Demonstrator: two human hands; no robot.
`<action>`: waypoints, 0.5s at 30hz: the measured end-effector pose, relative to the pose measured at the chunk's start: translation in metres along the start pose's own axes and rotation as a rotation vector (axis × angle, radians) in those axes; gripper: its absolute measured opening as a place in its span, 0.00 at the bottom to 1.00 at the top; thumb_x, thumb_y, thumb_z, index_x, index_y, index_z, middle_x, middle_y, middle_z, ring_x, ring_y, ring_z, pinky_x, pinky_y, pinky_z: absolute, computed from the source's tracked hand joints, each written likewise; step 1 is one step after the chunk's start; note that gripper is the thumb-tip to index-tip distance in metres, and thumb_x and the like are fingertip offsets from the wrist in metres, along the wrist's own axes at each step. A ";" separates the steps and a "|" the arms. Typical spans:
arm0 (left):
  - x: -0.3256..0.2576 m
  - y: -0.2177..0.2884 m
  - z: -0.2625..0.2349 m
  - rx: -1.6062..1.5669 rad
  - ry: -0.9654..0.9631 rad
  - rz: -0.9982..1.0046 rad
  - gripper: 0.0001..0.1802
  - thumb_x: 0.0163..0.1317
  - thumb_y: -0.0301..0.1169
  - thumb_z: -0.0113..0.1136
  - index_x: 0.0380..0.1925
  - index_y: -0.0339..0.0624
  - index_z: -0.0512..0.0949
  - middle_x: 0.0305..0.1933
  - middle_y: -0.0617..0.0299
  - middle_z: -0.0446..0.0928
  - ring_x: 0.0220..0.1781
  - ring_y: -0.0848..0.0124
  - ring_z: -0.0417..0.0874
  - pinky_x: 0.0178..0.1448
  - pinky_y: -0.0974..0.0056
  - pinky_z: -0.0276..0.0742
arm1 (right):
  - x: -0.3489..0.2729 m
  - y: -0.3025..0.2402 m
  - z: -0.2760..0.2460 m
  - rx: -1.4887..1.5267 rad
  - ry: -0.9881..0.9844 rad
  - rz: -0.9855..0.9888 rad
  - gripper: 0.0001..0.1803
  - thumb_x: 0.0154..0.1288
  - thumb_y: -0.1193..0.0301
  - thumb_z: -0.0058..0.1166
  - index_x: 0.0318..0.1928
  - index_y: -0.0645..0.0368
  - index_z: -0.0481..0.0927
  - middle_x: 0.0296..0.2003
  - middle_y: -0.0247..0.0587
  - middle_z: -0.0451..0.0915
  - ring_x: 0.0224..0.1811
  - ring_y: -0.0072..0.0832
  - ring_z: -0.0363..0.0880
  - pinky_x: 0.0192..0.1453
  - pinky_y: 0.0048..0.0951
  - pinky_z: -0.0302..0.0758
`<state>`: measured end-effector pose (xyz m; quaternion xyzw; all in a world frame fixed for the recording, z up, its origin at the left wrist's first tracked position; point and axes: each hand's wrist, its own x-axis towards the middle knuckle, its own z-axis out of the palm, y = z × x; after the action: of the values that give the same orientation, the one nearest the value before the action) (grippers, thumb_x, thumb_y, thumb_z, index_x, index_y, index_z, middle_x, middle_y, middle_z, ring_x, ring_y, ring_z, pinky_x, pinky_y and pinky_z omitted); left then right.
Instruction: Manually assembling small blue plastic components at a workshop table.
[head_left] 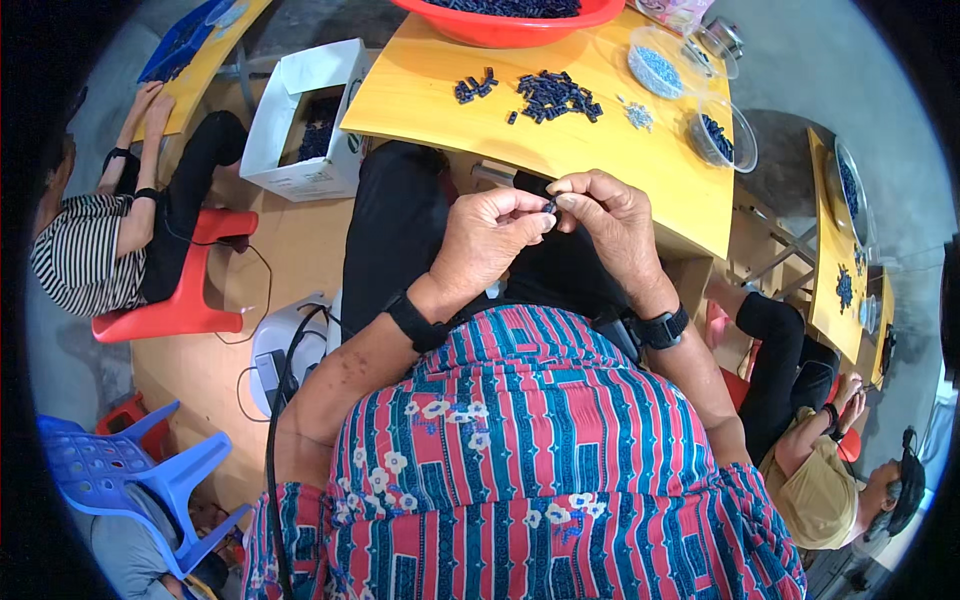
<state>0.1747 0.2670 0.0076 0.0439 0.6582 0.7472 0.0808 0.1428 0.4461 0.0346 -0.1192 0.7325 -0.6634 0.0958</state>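
Both of my hands meet in front of me, just short of the table's near edge. A small dark plastic piece [549, 206] is pinched between the thumb and fingers of my left hand [490, 232]. My right hand [612, 215] closes its thumb and forefinger at the same piece from the other side; the fingertips hide much of it. On the yellow table [440, 100] beyond lie a pile of small dark pieces [557, 97] and a smaller group [474, 86] to its left. A little heap of small silvery parts [638, 116] lies to the right.
A red basin [500, 30] of dark pieces stands at the far edge. Clear tubs hold pale blue bits [657, 72] and dark pieces [716, 138]. Left of the table is a white box [300, 180]. Other people sit at tables on both sides; a blue chair [150, 480] stands lower left.
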 end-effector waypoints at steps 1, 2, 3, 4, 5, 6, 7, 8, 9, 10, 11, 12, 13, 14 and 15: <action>0.000 -0.001 0.000 -0.011 0.000 0.002 0.08 0.64 0.23 0.63 0.42 0.31 0.82 0.36 0.61 0.84 0.36 0.78 0.82 0.41 0.73 0.80 | 0.000 -0.001 0.000 -0.013 0.004 -0.009 0.06 0.64 0.80 0.57 0.40 0.66 0.84 0.32 0.36 0.83 0.28 0.18 0.78 0.35 0.20 0.77; 0.000 -0.002 0.000 -0.022 0.001 0.004 0.08 0.63 0.23 0.63 0.42 0.32 0.82 0.36 0.61 0.84 0.36 0.78 0.82 0.41 0.73 0.79 | 0.000 -0.001 0.001 -0.027 0.006 -0.019 0.06 0.64 0.80 0.57 0.40 0.66 0.84 0.32 0.36 0.82 0.28 0.18 0.78 0.35 0.20 0.77; 0.000 -0.002 0.000 -0.023 0.003 0.005 0.08 0.63 0.23 0.63 0.42 0.32 0.82 0.36 0.61 0.84 0.36 0.78 0.82 0.41 0.73 0.79 | 0.000 -0.002 0.001 -0.027 0.005 -0.019 0.06 0.64 0.80 0.57 0.40 0.66 0.84 0.32 0.36 0.82 0.28 0.18 0.78 0.35 0.20 0.77; 0.000 -0.003 0.000 -0.027 0.001 0.002 0.08 0.63 0.23 0.63 0.42 0.32 0.82 0.36 0.61 0.84 0.35 0.78 0.82 0.41 0.73 0.79 | 0.001 -0.002 0.000 -0.060 0.006 -0.028 0.06 0.64 0.80 0.57 0.40 0.66 0.84 0.32 0.36 0.82 0.28 0.18 0.78 0.34 0.20 0.77; 0.000 -0.002 0.000 -0.033 -0.002 -0.001 0.08 0.63 0.23 0.63 0.41 0.32 0.82 0.36 0.61 0.84 0.35 0.78 0.82 0.41 0.73 0.79 | 0.001 -0.002 0.000 -0.093 0.008 -0.036 0.06 0.64 0.80 0.57 0.40 0.66 0.84 0.32 0.36 0.81 0.28 0.18 0.78 0.34 0.21 0.77; 0.001 -0.002 0.000 -0.034 -0.001 -0.002 0.08 0.63 0.23 0.63 0.41 0.32 0.82 0.36 0.61 0.84 0.35 0.78 0.82 0.41 0.73 0.79 | 0.001 -0.003 0.000 -0.094 0.007 -0.035 0.06 0.64 0.80 0.57 0.40 0.66 0.84 0.32 0.36 0.81 0.28 0.18 0.78 0.34 0.21 0.77; 0.001 -0.002 0.001 -0.031 -0.001 0.002 0.08 0.63 0.23 0.63 0.41 0.32 0.82 0.36 0.62 0.84 0.35 0.78 0.82 0.41 0.73 0.79 | 0.001 -0.006 0.000 -0.136 0.004 -0.048 0.06 0.64 0.80 0.57 0.40 0.66 0.84 0.32 0.37 0.81 0.28 0.19 0.79 0.34 0.21 0.77; 0.001 -0.001 0.001 -0.028 0.000 0.005 0.08 0.63 0.23 0.63 0.41 0.32 0.82 0.36 0.62 0.84 0.35 0.78 0.82 0.40 0.73 0.79 | 0.001 -0.008 0.000 -0.177 0.000 -0.062 0.06 0.64 0.80 0.58 0.40 0.65 0.84 0.31 0.37 0.80 0.28 0.19 0.79 0.34 0.21 0.77; 0.001 -0.001 0.001 -0.028 0.001 0.004 0.08 0.63 0.23 0.63 0.41 0.32 0.82 0.36 0.62 0.84 0.35 0.78 0.82 0.40 0.73 0.79 | 0.002 -0.008 0.000 -0.177 -0.001 -0.061 0.06 0.64 0.80 0.58 0.40 0.65 0.84 0.31 0.37 0.80 0.28 0.19 0.79 0.34 0.21 0.77; 0.001 -0.002 0.001 -0.028 0.001 0.001 0.08 0.63 0.23 0.63 0.41 0.32 0.82 0.35 0.62 0.84 0.35 0.78 0.82 0.40 0.73 0.79 | 0.002 -0.009 -0.001 -0.219 -0.004 -0.068 0.06 0.63 0.80 0.58 0.41 0.65 0.84 0.31 0.37 0.80 0.28 0.19 0.79 0.34 0.21 0.77; 0.001 -0.002 0.001 -0.028 -0.001 -0.002 0.08 0.63 0.23 0.63 0.41 0.33 0.82 0.35 0.62 0.84 0.35 0.78 0.82 0.40 0.73 0.79 | 0.002 -0.009 -0.002 -0.260 -0.006 -0.075 0.06 0.63 0.80 0.59 0.41 0.65 0.84 0.31 0.38 0.80 0.27 0.20 0.79 0.33 0.21 0.77; 0.001 -0.002 0.000 -0.029 0.000 -0.002 0.08 0.63 0.23 0.63 0.41 0.33 0.82 0.35 0.62 0.84 0.35 0.78 0.82 0.40 0.73 0.79 | 0.002 -0.009 -0.002 -0.260 -0.006 -0.074 0.06 0.63 0.80 0.59 0.41 0.65 0.84 0.31 0.38 0.80 0.27 0.20 0.79 0.33 0.21 0.77; 0.002 -0.002 0.000 -0.015 -0.001 0.000 0.08 0.63 0.23 0.63 0.41 0.33 0.83 0.34 0.62 0.84 0.34 0.78 0.82 0.40 0.73 0.79 | 0.003 -0.009 -0.002 -0.279 -0.002 -0.084 0.06 0.63 0.79 0.59 0.41 0.65 0.84 0.31 0.38 0.80 0.27 0.20 0.79 0.33 0.21 0.77; 0.002 -0.002 0.000 -0.001 -0.002 0.003 0.07 0.63 0.24 0.63 0.40 0.33 0.83 0.34 0.62 0.84 0.34 0.78 0.82 0.40 0.73 0.79 | 0.003 -0.009 -0.001 -0.297 0.001 -0.094 0.06 0.62 0.79 0.59 0.41 0.65 0.84 0.30 0.39 0.80 0.27 0.20 0.79 0.32 0.22 0.77; 0.002 -0.002 0.000 -0.002 -0.001 0.002 0.07 0.63 0.24 0.63 0.40 0.33 0.83 0.34 0.62 0.84 0.34 0.78 0.82 0.40 0.73 0.79 | 0.002 -0.010 -0.001 -0.297 0.000 -0.093 0.06 0.62 0.79 0.59 0.41 0.65 0.84 0.30 0.39 0.80 0.27 0.20 0.79 0.32 0.22 0.77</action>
<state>0.1733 0.2678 0.0061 0.0447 0.6576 0.7477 0.0803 0.1405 0.4458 0.0446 -0.1659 0.8162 -0.5514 0.0463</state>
